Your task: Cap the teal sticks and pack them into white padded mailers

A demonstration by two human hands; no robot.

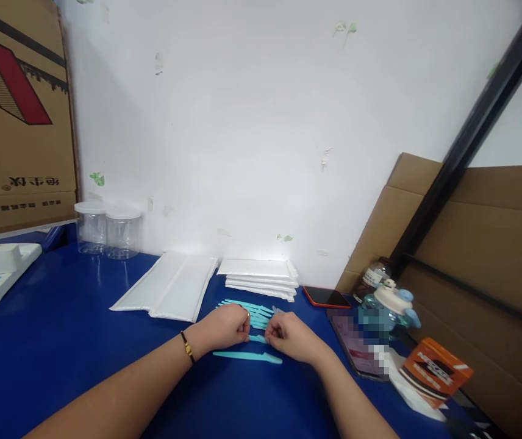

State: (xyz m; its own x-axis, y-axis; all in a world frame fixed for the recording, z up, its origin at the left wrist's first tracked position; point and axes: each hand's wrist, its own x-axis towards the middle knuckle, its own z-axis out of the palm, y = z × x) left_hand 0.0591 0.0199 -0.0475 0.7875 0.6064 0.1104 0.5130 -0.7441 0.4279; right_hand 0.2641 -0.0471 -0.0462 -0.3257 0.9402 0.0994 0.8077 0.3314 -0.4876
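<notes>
A slim turquoise eyebrow razor point(256, 338) spans the gap between my hands, just above or on the blue table. My left hand point(228, 327) pinches its left end, and the closed fingers of my right hand point(289, 336) grip the right end. Both fingertips hide parts of it. Nearer to me lies a single turquoise razor point(247, 356), flat and roughly level across the view. Behind my hands several more razors point(243, 304) lie side by side in a loose row, partly covered by my fingers.
White padded mailers point(256, 268) are stacked by the wall, beside an opened-out one point(174, 283). Two clear jars point(122, 235) stand back left, a power strip point(5, 274) far left. Phones point(327, 297), a teal jug point(386, 311) and an orange packet point(435, 372) sit right.
</notes>
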